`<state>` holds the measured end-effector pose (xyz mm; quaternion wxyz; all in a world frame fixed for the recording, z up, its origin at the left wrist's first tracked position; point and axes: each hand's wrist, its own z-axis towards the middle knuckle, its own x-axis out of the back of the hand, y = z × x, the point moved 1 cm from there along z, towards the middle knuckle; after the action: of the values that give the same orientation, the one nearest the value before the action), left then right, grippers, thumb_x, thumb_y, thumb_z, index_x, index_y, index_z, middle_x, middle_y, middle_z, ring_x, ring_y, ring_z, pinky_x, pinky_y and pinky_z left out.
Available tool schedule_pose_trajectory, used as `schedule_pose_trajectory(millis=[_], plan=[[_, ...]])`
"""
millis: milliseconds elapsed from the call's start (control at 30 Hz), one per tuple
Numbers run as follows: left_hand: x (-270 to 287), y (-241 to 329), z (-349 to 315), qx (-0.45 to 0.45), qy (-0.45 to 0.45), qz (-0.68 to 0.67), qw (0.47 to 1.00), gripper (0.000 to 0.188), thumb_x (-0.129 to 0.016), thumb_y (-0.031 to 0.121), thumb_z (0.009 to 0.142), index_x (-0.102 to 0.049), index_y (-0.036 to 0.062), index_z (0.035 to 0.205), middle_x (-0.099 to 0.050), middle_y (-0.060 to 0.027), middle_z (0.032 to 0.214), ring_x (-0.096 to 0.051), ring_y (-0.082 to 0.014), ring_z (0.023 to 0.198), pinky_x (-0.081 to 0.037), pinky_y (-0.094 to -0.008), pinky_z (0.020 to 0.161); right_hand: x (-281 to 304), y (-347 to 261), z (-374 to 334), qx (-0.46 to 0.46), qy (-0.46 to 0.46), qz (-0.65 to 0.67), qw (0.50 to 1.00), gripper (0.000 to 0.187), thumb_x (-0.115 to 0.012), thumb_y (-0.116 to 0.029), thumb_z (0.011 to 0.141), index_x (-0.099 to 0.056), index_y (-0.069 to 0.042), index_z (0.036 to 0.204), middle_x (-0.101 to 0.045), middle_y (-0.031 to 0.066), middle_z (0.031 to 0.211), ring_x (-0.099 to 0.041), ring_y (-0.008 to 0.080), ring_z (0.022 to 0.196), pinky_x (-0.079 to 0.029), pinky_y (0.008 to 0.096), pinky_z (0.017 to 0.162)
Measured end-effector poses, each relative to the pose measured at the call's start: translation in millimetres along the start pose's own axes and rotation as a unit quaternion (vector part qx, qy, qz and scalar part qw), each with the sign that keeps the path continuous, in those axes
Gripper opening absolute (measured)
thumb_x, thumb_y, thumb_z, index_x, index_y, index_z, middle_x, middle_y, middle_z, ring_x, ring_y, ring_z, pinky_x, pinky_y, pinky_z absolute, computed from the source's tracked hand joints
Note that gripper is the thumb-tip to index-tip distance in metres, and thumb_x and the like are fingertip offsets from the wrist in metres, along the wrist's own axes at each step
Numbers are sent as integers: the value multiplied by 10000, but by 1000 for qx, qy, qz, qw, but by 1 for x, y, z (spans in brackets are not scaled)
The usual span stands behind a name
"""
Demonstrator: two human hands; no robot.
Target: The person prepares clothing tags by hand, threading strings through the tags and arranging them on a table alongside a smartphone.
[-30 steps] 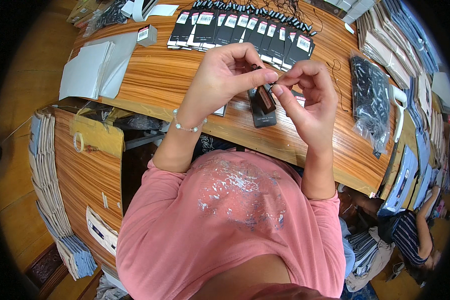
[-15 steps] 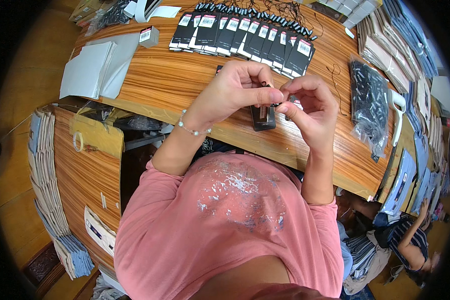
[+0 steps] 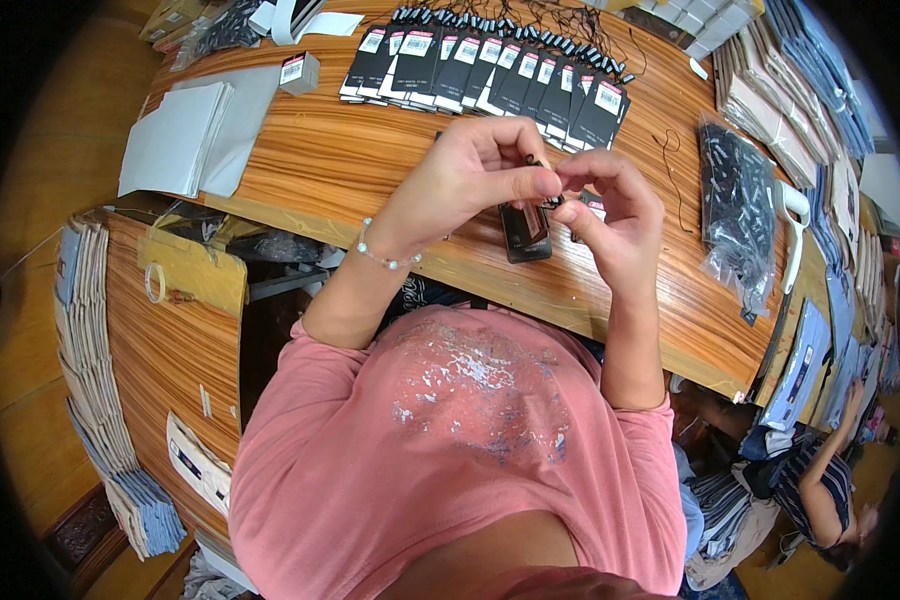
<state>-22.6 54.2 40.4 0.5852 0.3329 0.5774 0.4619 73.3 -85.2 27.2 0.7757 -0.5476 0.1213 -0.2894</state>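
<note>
My left hand (image 3: 470, 180), a bead bracelet on its wrist, pinches a thin black cord (image 3: 552, 202) between thumb and fingers. Close against it, my right hand (image 3: 625, 215) has thumb and fingertips pressed together on the same cord; its finer details are too small to make out. Below the hands, near the table's front edge, lie black hang tags (image 3: 528, 245), partly hidden by my fingers. Farther back, a long overlapping row of black hang tags (image 3: 510, 85) with white labels is spread out, their black cords trailing away from me.
A plastic bag of black cords (image 3: 738, 215) and a white-handled tool (image 3: 796, 235) lie at the right. One loose cord (image 3: 678, 170) is nearer. White sheets (image 3: 175, 140) and a small box (image 3: 299, 74) are at the left. Folded garments (image 3: 770, 100) are stacked far right. Another person (image 3: 820, 485) is lower right.
My right hand has shifted slightly left and down, and its fingers have moved on the cord. My left hand has barely moved and keeps its pinch.
</note>
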Motion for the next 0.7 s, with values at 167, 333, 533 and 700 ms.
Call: schedule_pose_trajectory(millis=[167,333,533,700], plan=[[9,15,0,-29,48,83,995,161,-653,110,759,-563,3,839,-553,-16,769,-528,-64,706,-433,-190,619,-2,5,8,-59,-25,174,983,395,-603,-253,798,-501,4,1080,-550,89,1035,-508,161,989,-405,280,824],[17,24,6,-50,67,153,985,108,-624,61,773,-571,1,845,-570,-19,778,-540,-67,701,-438,-189,628,-24,8,9,-124,-90,187,970,351,-552,-139,832,-462,10,1138,-544,96,1057,-508,151,993,-404,260,843],[44,32,30,-75,97,315,941,98,-619,67,778,-591,1,845,-596,-9,776,-549,-58,710,-440,-178,651,-29,11,25,-216,-139,216,942,258,-542,-85,824,-527,7,1065,-608,55,890,-578,85,757,-482,222,663],[70,2,44,-103,94,284,949,221,-600,154,813,-555,10,975,-577,-23,894,-524,-63,785,-430,-186,708,-31,18,36,-278,-125,334,892,245,-524,-73,832,-515,16,1060,-611,101,930,-611,148,814,-501,255,719]])
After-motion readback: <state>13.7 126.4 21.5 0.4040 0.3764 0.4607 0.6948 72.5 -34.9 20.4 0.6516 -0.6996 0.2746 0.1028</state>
